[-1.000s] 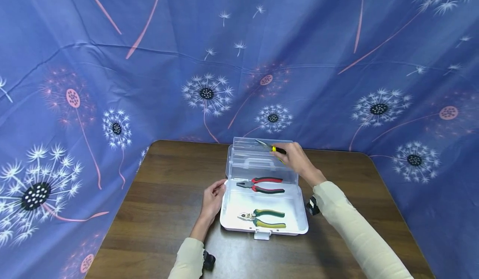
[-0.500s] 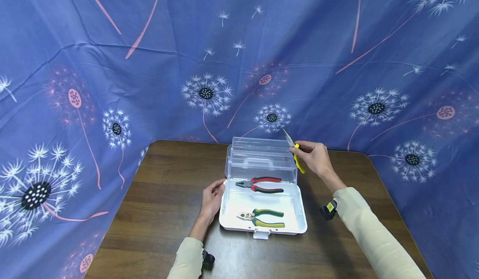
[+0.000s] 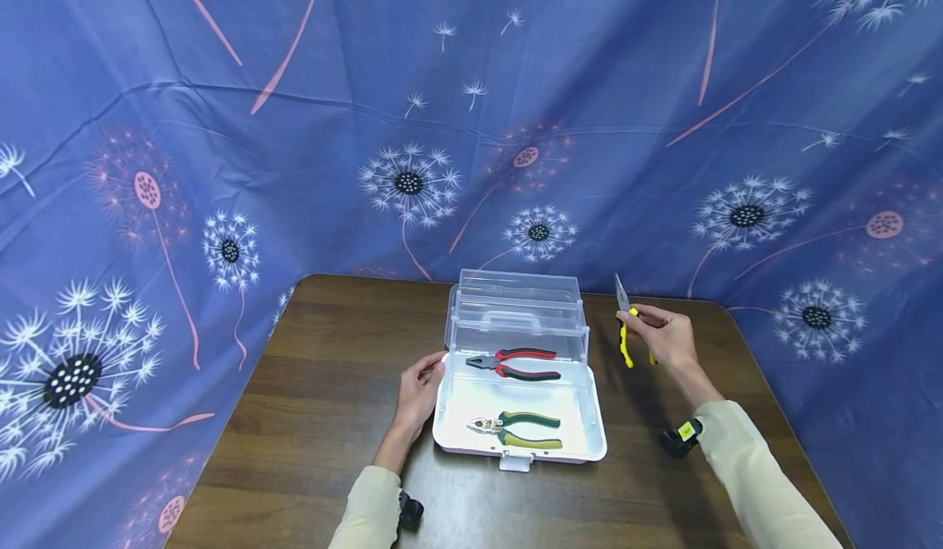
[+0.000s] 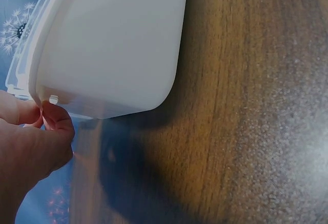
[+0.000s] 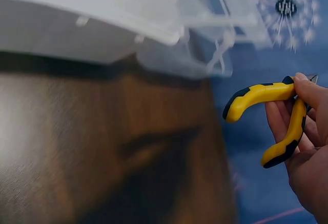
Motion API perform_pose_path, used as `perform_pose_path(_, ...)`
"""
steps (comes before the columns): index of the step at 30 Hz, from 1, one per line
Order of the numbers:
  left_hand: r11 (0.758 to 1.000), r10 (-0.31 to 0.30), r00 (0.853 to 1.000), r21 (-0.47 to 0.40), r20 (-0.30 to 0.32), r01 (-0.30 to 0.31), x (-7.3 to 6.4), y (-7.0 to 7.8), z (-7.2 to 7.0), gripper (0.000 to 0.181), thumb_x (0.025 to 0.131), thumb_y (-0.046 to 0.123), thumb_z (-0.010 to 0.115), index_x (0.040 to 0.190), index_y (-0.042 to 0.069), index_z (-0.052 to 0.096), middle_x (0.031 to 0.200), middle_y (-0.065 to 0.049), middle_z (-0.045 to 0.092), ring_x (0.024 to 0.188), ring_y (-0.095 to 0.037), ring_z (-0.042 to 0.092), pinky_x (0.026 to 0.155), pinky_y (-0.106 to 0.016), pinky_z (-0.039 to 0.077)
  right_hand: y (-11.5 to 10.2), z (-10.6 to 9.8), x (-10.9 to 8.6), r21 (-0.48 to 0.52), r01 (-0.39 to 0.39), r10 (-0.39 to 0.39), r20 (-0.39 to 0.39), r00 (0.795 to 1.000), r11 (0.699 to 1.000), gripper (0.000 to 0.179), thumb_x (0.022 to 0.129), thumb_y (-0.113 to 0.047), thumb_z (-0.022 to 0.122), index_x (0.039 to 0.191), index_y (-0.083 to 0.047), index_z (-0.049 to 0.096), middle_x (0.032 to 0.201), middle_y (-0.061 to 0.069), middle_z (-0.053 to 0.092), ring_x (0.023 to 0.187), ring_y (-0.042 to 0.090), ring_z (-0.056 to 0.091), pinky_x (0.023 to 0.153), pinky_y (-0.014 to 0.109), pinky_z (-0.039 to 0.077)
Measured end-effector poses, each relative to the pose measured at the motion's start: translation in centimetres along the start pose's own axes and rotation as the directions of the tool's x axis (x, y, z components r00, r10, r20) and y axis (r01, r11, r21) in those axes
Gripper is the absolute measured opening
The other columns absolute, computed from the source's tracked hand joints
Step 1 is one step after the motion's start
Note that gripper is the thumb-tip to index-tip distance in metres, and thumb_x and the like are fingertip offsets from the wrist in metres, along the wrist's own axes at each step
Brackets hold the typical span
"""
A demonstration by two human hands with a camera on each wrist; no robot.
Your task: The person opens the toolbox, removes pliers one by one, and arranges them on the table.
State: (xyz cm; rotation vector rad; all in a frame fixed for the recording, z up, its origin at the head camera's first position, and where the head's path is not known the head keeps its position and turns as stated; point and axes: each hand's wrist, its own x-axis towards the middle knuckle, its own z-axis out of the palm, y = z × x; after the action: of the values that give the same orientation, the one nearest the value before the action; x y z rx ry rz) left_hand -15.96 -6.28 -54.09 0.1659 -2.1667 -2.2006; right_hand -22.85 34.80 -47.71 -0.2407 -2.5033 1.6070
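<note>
My right hand (image 3: 669, 338) pinches needle-nose pliers (image 3: 624, 341) near the pivot, above the table to the right of the box. Their yellow-and-black handles (image 5: 261, 95) are spread apart, and the pointed jaws aim away from me. With thumb and fingers, my left hand (image 3: 418, 393) grips the left rim of a white plastic box (image 3: 454, 406), as the left wrist view also shows. Inside the box, red-and-black combination pliers (image 3: 529, 375) lie toward the back. Green-and-yellow combination pliers (image 3: 530, 443) lie nearer the front latch.
The box's clear lid (image 3: 519, 285) is swung open toward the back, its handle visible. A brown wooden table (image 3: 309, 402) bears the box. Behind and beside the table hangs a blue dandelion-print cloth (image 3: 309, 173).
The right hand has carried the needle-nose pliers from above the open lid rightward, past the box. The pliers have turned from pointing left to pointing away. The left hand stays on the rim.
</note>
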Motion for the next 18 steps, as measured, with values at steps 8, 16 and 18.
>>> perform_pose_path(8, 1.000, -0.011, 1.000, -0.011, 0.000, 0.011, -0.5, 1.1, -0.1, 0.028, 0.102, -0.004, 0.056, 0.127, -0.015, 0.063, 0.122, -0.031, 0.065, 0.102, -0.034, 0.064, 0.078, -0.020, 0.051, 4.2, -1.4, -0.7, 0.101, -0.142, 0.149, -0.063, 0.987, 0.985, 0.057, 0.092, -0.021, 0.080, 0.133, 0.014, 0.059, 0.079, -0.022, 0.072, 0.070, 0.005, 0.073, 0.068, 0.023, 0.059)
perform_pose_path(16, 1.000, -0.019, 1.000, -0.006, 0.007, 0.019, -0.6, 1.2, 0.0, 0.029, 0.102, -0.004, 0.056, 0.128, -0.015, 0.062, 0.119, -0.031, 0.065, 0.103, -0.035, 0.064, 0.080, -0.023, 0.052, 7.4, -2.1, -1.5, 0.126, -0.235, 0.247, -0.088, 0.965, 0.964, 0.059, 0.092, -0.018, 0.079, 0.136, 0.015, 0.056, 0.077, -0.022, 0.070, 0.070, 0.004, 0.072, 0.073, 0.029, 0.060)
perform_pose_path(18, 1.000, -0.017, 1.000, -0.003, 0.005, 0.017, -0.6, 1.2, 0.0, 0.029, 0.102, -0.003, 0.056, 0.128, -0.015, 0.063, 0.120, -0.030, 0.066, 0.103, -0.035, 0.064, 0.080, -0.022, 0.051, 8.0, -2.2, -1.6, 0.121, -0.238, 0.249, -0.092, 0.964, 0.964, 0.059, 0.092, -0.017, 0.079, 0.135, 0.016, 0.056, 0.078, -0.021, 0.071, 0.069, 0.004, 0.072, 0.071, 0.028, 0.060)
